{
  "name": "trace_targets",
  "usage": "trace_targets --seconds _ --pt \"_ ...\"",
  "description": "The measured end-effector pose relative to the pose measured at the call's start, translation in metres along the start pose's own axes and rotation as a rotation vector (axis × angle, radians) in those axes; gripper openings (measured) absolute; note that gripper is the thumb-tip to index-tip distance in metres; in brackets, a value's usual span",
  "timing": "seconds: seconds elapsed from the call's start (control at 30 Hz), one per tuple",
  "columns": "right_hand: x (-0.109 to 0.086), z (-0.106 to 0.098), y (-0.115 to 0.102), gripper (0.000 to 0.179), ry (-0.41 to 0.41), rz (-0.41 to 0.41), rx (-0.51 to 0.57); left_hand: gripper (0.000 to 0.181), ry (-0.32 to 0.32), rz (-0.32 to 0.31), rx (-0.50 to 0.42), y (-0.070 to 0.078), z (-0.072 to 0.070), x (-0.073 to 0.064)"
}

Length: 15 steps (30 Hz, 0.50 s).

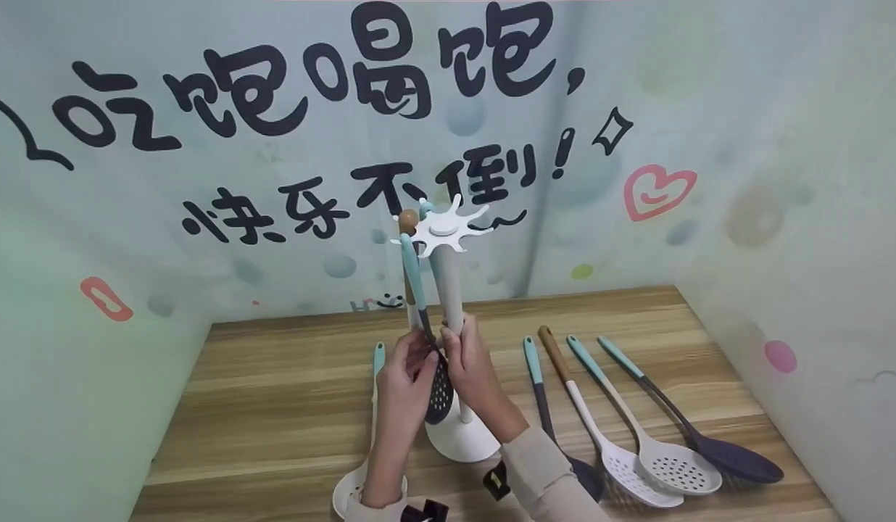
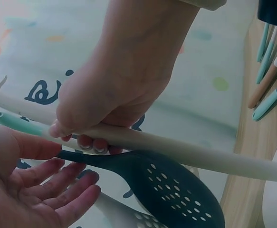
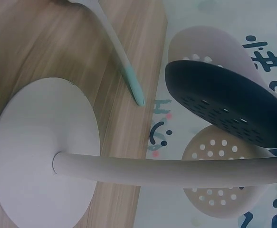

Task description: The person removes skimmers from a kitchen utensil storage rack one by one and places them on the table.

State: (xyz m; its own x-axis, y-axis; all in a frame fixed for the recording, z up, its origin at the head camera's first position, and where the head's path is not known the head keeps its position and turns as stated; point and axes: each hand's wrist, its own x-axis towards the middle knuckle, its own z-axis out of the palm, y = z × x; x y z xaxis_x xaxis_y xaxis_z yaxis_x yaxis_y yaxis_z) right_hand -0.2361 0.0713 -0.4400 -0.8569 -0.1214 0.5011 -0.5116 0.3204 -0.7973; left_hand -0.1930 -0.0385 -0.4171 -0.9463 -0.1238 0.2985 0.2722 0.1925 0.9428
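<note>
A white utensil stand has a star-shaped hook top [image 1: 444, 230], a straight pole [image 2: 195, 154] and a round base [image 3: 38, 156]. My right hand [image 1: 473, 362] grips the pole around its middle. Beside it, my left hand [image 1: 403, 373] pinches the dark neck of a black skimmer with a teal handle [image 1: 413, 272]; its perforated head [image 2: 176, 190] points down, close to the pole. The skimmer's handle end is up at the hooks; whether it is hooked cannot be told. Behind it hangs a utensil with a brown handle [image 1: 409, 221], and a pale perforated head [image 3: 212, 142] shows.
On the wooden table [image 1: 274, 406], a white utensil with a teal handle [image 1: 379, 355] lies left of the stand. Several more lie to the right, among them a black one [image 1: 738, 458] and a white skimmer [image 1: 680, 467]. Printed walls enclose the back and sides.
</note>
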Motion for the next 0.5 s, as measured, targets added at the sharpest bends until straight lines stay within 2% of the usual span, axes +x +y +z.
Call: trace_targets --seconds 0.17,0.33,0.5 --pt "0.000 0.000 -0.002 0.020 0.008 0.019 -0.005 0.024 -0.002 -0.019 0.072 0.001 0.001 -0.001" --pt "0.001 0.000 -0.004 0.019 0.009 0.047 -0.003 0.020 -0.009 -0.025 0.092 0.003 -0.001 -0.003" --pt "0.000 -0.005 -0.028 0.017 -0.002 0.056 0.006 0.019 -0.003 0.000 0.104 0.004 -0.002 -0.004"
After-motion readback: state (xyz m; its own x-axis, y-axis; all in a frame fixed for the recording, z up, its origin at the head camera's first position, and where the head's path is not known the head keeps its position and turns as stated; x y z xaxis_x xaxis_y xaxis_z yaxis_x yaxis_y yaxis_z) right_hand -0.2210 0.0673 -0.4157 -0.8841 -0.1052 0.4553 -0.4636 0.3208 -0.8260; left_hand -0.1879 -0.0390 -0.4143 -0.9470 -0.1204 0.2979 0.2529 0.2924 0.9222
